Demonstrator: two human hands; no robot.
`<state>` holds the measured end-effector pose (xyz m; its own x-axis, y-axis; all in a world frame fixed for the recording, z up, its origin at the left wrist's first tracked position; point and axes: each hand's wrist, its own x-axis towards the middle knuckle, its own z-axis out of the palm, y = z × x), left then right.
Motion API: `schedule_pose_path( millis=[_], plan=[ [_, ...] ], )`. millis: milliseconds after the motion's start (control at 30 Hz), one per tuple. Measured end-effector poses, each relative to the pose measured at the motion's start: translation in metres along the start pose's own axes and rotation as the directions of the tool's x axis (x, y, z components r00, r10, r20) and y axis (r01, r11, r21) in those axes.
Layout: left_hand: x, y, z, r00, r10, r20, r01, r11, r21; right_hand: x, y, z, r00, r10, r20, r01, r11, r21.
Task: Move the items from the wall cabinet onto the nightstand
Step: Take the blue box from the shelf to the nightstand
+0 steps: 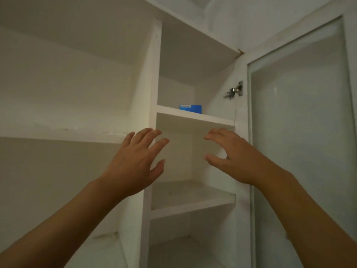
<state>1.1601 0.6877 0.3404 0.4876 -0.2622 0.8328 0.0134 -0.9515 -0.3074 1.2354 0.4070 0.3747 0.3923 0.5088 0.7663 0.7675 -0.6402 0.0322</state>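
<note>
One blue box (190, 109), two empty hands (135, 163)

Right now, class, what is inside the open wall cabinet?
A blue box sits on the upper shelf of the cabinet. The shelves below look bare; the shelf edge hides the box's base, and both hands cover part of the middle space.
</note>
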Motion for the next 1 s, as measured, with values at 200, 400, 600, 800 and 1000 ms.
schedule_pose_path(
  millis=[200,400,600,800,1000],
  plan=[
    [0.05,-0.011,-0.002,0.997,0.031,-0.076,-0.026,0.998,0.065,0.059,0.003,-0.012,0.997,-0.07,-0.044,0.067,0.996,-0.056],
    [0.085,-0.018,0.011,0.988,0.018,-0.153,-0.004,0.995,0.095,0.109,0.021,-0.013,0.989,-0.131,-0.063,0.128,0.991,-0.041],
    [0.097,-0.019,0.029,0.982,-0.044,-0.183,0.066,0.991,0.119,0.159,0.03,-0.011,0.986,-0.162,-0.031,0.162,0.987,-0.021],
    [0.099,-0.023,0.038,0.978,-0.039,-0.205,0.078,0.979,0.187,0.196,0.034,-0.001,0.985,-0.173,0.019,0.174,0.985,-0.007],
    [0.1,-0.021,0.039,0.972,-0.034,-0.231,0.076,0.981,0.178,0.214,0.036,0.014,0.982,-0.178,0.065,0.177,0.984,0.033]
  ],
)
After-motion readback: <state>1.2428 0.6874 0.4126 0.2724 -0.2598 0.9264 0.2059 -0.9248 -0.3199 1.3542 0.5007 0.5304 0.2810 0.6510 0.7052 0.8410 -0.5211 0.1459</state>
